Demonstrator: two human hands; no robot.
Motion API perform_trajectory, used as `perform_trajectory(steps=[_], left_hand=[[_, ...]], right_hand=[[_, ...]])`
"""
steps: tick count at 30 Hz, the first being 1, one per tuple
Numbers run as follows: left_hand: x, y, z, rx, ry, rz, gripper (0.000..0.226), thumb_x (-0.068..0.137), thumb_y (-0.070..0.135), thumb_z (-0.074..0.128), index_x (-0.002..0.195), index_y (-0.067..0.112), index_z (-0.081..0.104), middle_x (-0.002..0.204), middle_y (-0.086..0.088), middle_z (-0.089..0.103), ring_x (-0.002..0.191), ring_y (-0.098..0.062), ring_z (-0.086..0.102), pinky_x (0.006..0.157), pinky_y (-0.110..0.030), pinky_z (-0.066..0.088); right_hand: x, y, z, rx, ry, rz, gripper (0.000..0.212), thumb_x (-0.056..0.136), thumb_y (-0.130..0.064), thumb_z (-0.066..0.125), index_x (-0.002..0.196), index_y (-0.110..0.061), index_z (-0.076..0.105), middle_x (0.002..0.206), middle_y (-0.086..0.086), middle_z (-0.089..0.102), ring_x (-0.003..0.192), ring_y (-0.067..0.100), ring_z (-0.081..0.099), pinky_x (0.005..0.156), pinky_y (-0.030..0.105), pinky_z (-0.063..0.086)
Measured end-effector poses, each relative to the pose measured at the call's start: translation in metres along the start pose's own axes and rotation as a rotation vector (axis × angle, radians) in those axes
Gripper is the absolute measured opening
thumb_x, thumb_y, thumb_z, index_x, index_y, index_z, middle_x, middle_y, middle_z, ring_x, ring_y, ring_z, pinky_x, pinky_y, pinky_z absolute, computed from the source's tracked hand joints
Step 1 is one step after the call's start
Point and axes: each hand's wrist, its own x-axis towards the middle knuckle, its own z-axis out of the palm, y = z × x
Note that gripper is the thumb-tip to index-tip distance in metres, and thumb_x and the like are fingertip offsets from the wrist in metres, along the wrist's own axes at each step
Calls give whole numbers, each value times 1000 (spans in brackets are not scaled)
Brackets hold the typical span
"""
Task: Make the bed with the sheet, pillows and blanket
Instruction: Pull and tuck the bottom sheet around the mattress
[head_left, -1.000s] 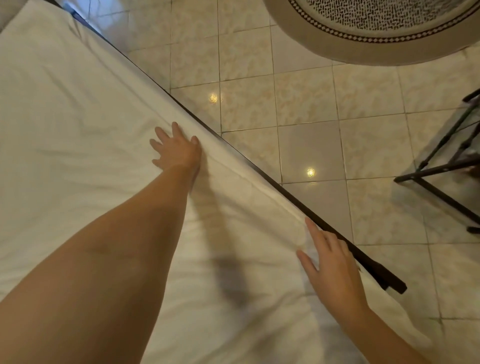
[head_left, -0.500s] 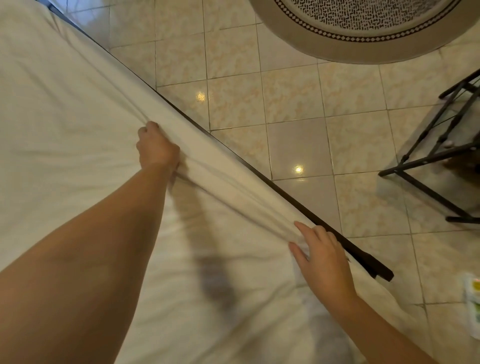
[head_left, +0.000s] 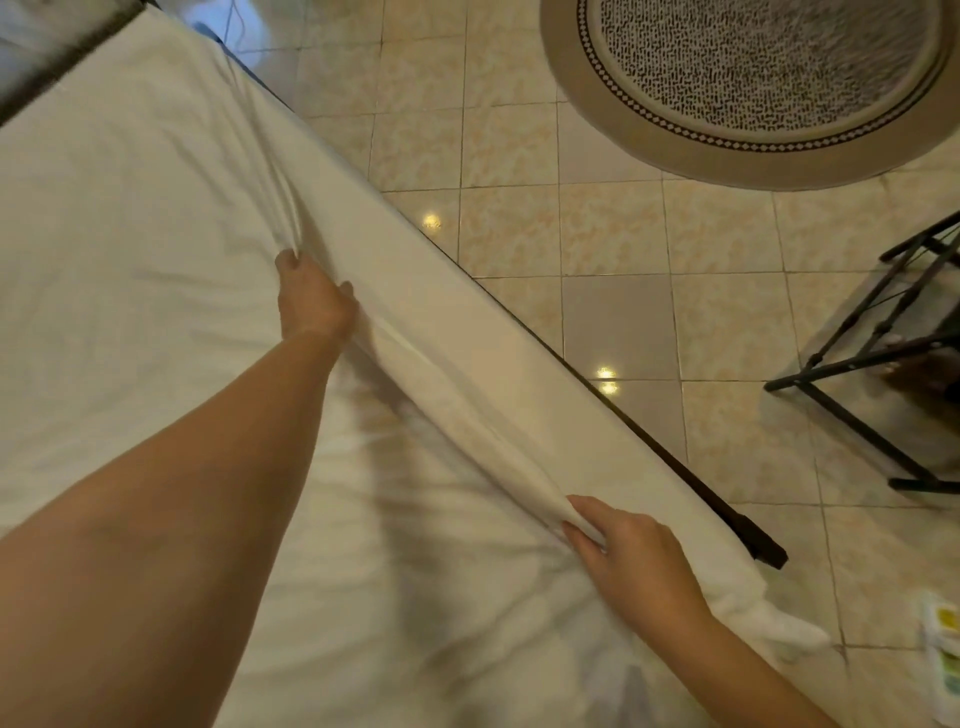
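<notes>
White cotton-like sheet (head_left: 130, 234) fills the left and lower frame, running out past both edges, and it hides whatever lies beneath it on the bed. It is creased, with folds fanning away from a raised ridge pulled taut along its right side, and its corner hangs loose at lower right. Beige floor tiles (head_left: 519, 156) take up the right half, dotted with lamp glare. A round patterned rug (head_left: 571, 104) sits at upper right, cut off by the top and right edges. A dark bed rail (head_left: 748, 535) shows only as a thin diagonal line beside the sheet, and it ends at lower right. A black metal stand (head_left: 831, 405) is clipped by the right edge, and something brown on it is too blurred to name.

The left hand (head_left: 311, 301), centre left, grips the upper end of the ridge; its curled fingers are mostly buried in the fold. The right hand (head_left: 634, 566), lower right, pinches the lower end between its thumb and its closed fingers. A small pale packet (head_left: 945, 654) at the right edge is cropped and unreadable.
</notes>
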Motion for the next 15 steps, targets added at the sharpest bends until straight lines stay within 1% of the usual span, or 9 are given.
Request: perform_trajectory(steps=[1, 4, 6, 8, 11, 15], left_hand=[[-2, -7, -10, -8, 13, 26, 50, 96, 9, 67, 139, -3, 46, 157, -8, 31, 115, -43, 62, 100, -52, 55], [-14, -30, -39, 23, 32, 106, 50, 86, -6, 61, 134, 2, 50, 158, -9, 31, 118, -45, 60, 103, -51, 52], [-25, -49, -60, 35, 42, 123, 55, 84, -10, 55, 137, 3, 49, 161, -8, 29, 123, -44, 57, 106, -48, 49], [-37, -70, -82, 37, 48, 137, 58, 86, -9, 53, 142, 6, 46, 163, -6, 27, 125, -43, 56, 105, -50, 50], [-52, -108, -117, 63, 61, 168, 58, 88, -6, 54, 143, 9, 45, 162, -5, 29, 123, -45, 56, 102, -54, 51], [-70, -165, -165, 77, 77, 199, 58, 87, -4, 58, 142, 10, 45, 159, -4, 30, 122, -43, 57, 101, -49, 50]], right_hand=[[-8, -10, 3, 0, -20, -14, 32, 101, -49, 52, 133, -50, 55, 93, -15, 73, 83, 11, 68, 72, 29, 53], [-33, -39, 15, -8, -67, -43, 39, 101, -48, 51, 139, -55, 48, 101, -14, 74, 90, 13, 68, 75, 28, 52], [-49, -58, 28, -22, -84, -58, 44, 100, -47, 51, 143, -57, 43, 107, -11, 74, 95, 16, 68, 77, 30, 52], [-66, -80, 43, -50, -106, -82, 50, 101, -45, 49, 147, -58, 37, 112, -8, 73, 99, 20, 68, 79, 32, 50], [-95, -118, 66, -59, -157, -117, 53, 102, -45, 45, 151, -57, 30, 114, -7, 71, 102, 21, 66, 80, 32, 47], [-140, -166, 108, -65, -177, -135, 55, 102, -44, 43, 152, -58, 23, 113, -6, 70, 101, 23, 65, 79, 35, 47]])
